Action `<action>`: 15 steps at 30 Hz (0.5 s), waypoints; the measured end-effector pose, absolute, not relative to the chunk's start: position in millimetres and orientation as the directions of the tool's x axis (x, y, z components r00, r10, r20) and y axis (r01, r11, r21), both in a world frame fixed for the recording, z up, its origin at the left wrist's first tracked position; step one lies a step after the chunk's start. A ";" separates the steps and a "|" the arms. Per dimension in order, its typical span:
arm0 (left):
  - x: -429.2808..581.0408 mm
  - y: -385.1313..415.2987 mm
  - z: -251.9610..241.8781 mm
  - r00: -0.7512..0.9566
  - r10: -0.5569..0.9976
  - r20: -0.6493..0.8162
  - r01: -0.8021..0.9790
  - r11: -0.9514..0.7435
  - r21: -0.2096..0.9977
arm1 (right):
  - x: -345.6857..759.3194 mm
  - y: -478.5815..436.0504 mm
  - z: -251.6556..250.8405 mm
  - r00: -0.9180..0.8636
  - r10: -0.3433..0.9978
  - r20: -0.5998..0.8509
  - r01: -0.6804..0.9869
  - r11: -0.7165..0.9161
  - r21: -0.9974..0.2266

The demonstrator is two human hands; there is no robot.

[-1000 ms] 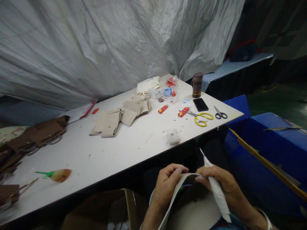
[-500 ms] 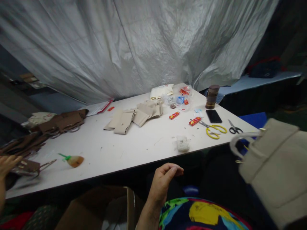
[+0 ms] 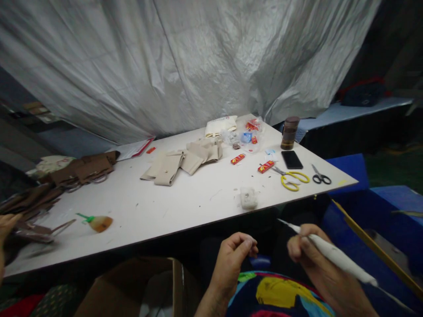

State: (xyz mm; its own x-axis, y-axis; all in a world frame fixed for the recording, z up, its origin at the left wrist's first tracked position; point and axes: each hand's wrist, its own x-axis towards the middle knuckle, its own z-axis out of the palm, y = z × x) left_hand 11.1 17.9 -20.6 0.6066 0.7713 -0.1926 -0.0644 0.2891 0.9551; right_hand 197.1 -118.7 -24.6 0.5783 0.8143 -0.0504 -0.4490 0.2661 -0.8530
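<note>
My left hand hovers over my lap below the table's front edge, thumb and fingertips pinched together; whatever they hold is too small to see. Beside it, my right hand is wrapped round a long white pen-like tool whose thin tip points up and left toward the table edge. Both hands are above my brightly patterned clothing. The thing on the white table nearest them is a small white clump.
On the table lie beige leather pieces, brown bags, a glue bottle, red boxes, yellow scissors, black scissors, a phone and a brown jar. Another person's hand shows far left. A cardboard box stands below, blue bins to the right.
The white piece both hands held a second ago is gone, as is the beige bag seen at the right. My right hand is back in view with the white tool; my left fingers have closed.
</note>
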 end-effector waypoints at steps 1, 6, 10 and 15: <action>10.8 16.0 -21.2 0.600 0.777 -0.189 -0.061 0.280 0.958 | 183.4 -111.2 -28.4 0.501 0.864 -0.059 -0.524 0.249 -0.814; 7.9 9.9 -23.2 0.544 0.822 -0.169 -0.047 0.231 0.972 | 156.0 -95.2 -36.5 0.327 0.942 -0.074 -0.731 0.203 -0.652; 10.7 8.2 -27.4 0.530 0.826 -0.194 -0.064 0.267 0.962 | 157.5 -98.6 -35.2 0.306 0.949 -0.079 -0.780 0.202 -0.592; 16.0 5.4 -35.8 0.547 0.803 -0.236 -0.052 0.315 0.948 | 156.4 -97.7 -30.2 0.293 0.952 -0.088 -0.765 0.178 -0.619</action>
State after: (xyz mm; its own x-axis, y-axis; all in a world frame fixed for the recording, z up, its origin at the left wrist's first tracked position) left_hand 16.0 5.4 -35.8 0.5472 0.8030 -0.2362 -0.0525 0.3145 0.9478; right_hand 156.4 -97.7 -30.2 0.2927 0.9521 -0.0881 -0.7651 0.1780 -0.6189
